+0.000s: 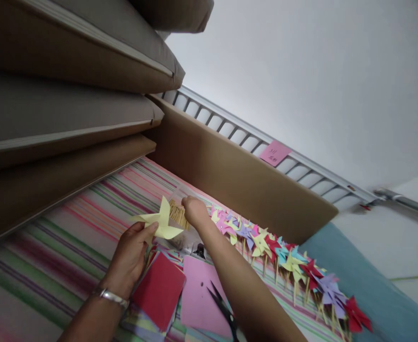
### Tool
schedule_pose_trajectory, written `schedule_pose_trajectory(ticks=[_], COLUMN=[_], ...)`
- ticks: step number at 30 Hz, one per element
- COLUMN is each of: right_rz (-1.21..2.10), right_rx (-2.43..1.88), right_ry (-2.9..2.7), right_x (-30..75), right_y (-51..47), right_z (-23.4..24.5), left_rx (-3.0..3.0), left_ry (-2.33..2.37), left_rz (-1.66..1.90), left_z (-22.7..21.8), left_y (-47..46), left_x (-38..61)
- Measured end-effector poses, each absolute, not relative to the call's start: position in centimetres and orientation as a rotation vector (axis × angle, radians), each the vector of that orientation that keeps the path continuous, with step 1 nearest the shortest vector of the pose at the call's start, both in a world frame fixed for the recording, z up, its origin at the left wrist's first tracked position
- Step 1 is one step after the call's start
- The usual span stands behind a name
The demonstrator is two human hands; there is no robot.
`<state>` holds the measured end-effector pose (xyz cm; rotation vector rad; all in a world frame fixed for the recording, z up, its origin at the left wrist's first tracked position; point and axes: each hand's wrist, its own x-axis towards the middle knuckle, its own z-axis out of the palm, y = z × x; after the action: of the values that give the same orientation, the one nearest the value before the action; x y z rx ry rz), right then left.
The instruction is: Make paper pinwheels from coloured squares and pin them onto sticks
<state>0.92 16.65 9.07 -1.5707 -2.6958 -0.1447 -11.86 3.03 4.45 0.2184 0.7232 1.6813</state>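
Item: yellow paper pinwheel (161, 222), thin folded sheet with four pointed vanes, pinched at its near edge in my left grip (130, 256) just above the striped bed sheet (88, 223). My right grip (194, 210) is curled over a bundle of slim wooden sticks (178, 214) just right of it, though I cannot tell whether it has closed on one. Risks, as I judge them: a hard pinch could crease the soft vanes and a tug could scatter the loose sticks, with the flat red paper square (159, 289), pink paper square (201, 297), black scissors (223, 308) and a row of finished pinwheels (287, 261) lying near and right.
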Motion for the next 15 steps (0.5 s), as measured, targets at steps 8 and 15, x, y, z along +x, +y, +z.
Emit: schedule_pose_trajectory(ticks=[8, 15], right_rz=[0.336, 1.126], right_rx=[-1.548, -1.342], right_ry=[-2.035, -1.295], right_x=[8.8, 13.7], right_y=[4.8, -2.1], right_z=[8.6, 3.9], left_rx=[0.904, 1.357], left_ry=[0.814, 0.782], left_rz=[1.403, 1.123], left_z=[4.8, 4.0], left_y=[1.7, 0.1], left_x=[-9.4, -4.6])
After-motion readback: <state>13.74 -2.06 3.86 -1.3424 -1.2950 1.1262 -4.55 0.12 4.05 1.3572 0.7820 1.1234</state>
